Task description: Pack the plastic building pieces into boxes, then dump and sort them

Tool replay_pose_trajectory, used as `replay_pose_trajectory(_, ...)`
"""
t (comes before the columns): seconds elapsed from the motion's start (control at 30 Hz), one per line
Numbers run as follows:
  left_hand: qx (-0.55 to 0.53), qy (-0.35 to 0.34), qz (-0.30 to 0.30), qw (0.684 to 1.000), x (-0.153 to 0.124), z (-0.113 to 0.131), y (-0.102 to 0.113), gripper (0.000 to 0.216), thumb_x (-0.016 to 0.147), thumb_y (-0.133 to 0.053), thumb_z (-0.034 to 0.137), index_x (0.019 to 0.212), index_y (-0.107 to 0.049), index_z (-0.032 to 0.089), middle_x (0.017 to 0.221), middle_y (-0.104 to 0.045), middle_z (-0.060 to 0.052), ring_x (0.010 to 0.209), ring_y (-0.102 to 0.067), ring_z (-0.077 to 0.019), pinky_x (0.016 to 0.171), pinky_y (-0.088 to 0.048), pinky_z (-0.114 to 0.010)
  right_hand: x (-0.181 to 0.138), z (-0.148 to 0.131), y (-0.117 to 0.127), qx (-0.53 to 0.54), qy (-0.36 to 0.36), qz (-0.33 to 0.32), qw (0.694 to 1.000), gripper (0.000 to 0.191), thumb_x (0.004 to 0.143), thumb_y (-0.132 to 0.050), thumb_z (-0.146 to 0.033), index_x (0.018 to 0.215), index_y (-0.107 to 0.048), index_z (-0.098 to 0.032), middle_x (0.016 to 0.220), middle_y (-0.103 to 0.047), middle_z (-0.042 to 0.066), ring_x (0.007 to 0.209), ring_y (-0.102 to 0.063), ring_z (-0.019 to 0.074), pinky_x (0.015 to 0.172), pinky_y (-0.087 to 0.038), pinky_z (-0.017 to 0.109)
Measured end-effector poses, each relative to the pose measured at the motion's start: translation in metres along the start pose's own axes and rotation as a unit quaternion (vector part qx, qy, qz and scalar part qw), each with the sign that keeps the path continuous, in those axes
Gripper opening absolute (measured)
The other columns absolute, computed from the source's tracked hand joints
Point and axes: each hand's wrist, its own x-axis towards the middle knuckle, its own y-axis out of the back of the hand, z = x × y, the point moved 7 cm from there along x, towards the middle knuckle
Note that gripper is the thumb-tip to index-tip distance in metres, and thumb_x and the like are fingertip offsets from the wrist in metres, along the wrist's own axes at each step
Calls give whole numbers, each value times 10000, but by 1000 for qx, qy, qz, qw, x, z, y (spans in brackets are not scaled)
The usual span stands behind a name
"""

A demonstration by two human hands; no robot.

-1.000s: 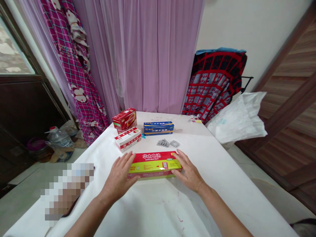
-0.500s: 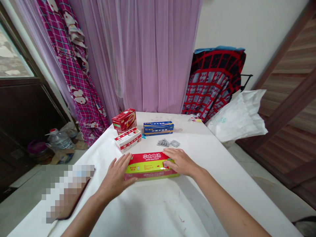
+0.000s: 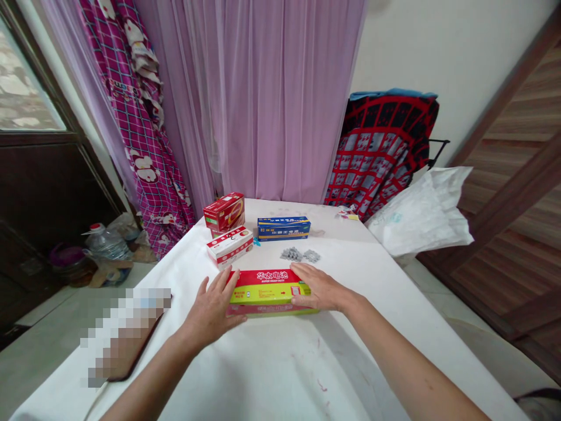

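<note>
A long red and yellow battery box (image 3: 269, 289) lies on the white table (image 3: 284, 362) in front of me. My left hand (image 3: 213, 310) rests against its left end, fingers stretched out flat. My right hand (image 3: 319, 287) lies over its right end with the fingers spread on the top and front face. Just behind the box sit small grey packs (image 3: 300, 255).
Farther back stand a blue box (image 3: 283, 228), a red box (image 3: 224, 213) and a white and red box (image 3: 229, 246). A dark flat object (image 3: 131, 345) lies at the table's left edge. A white bag (image 3: 421, 210) sits at the right. Purple curtains hang behind.
My right hand slid from the box's right end onto its top right part. The box tipped a little, showing its yellow front. My left hand stayed at the left end.
</note>
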Motion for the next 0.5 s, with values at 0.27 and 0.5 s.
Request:
replay_pose_trajectory(0.27,-40,-42,19,998,24,-13,5,910,691,-665,346,1502,-286,190,1533,-410,-167,1349,-478,-308,1078,-426,-461,-14,-6,-6,-63,-20,20,998,1031,661,-741,-510,1530,-299,-172,1512,-395,179,1360,-382,336,1083,-365,465)
replay_pose_trajectory(0.5,-95,-29,125,987,12,-24,-4,841,820,-574,376,1530,-157,205,1601,-228,-195,1434,-356,-327,1089,-434,-470,-51,-10,3,-62,-89,83,991,874,700,-675,-440,1492,-385,-208,1382,-524,144,1235,-494,315,983,-442,432)
